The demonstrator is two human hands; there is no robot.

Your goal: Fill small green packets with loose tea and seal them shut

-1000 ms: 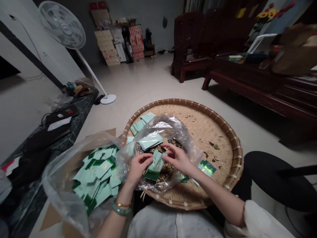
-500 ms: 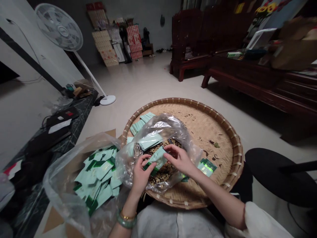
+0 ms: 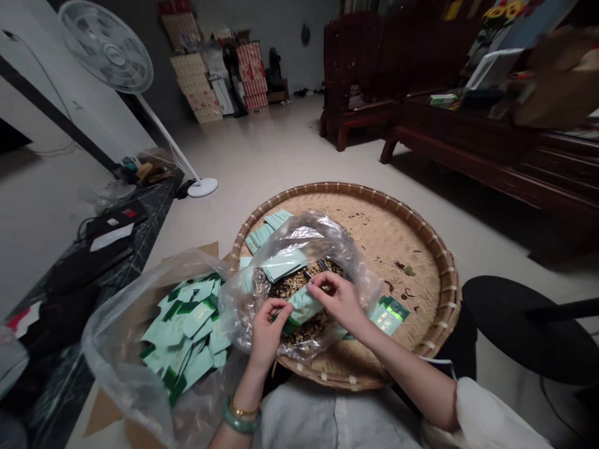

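Observation:
Between my two hands is a pale green packet (image 3: 303, 306) with a darker green end, over a clear plastic bag (image 3: 318, 227) of dark and tan loose dried bits (image 3: 297, 284). My left hand (image 3: 270, 327) pinches its left end between thumb and fingers. At the upper right edge, my right hand (image 3: 337, 300) pinches the packet with thumb and forefinger. A stack of pale green packets (image 3: 284, 265) lies in the bag just beyond. The bag rests on a round woven bamboo tray (image 3: 369, 234). Black handle-like pieces stick up beside my right hand.
Left of the tray, a large plastic bag (image 3: 126, 349) in a cardboard box holds many green packets (image 3: 187, 330). More green packets (image 3: 389, 315) lie on the tray's right side. A white standing fan (image 3: 203, 187), a dark wooden bench (image 3: 468, 156) and a black round base (image 3: 524, 327) surround it.
The packet has turned flatter and shifted slightly right and down. My left fingers have moved to its left end, and my right fingers have curled in more closely.

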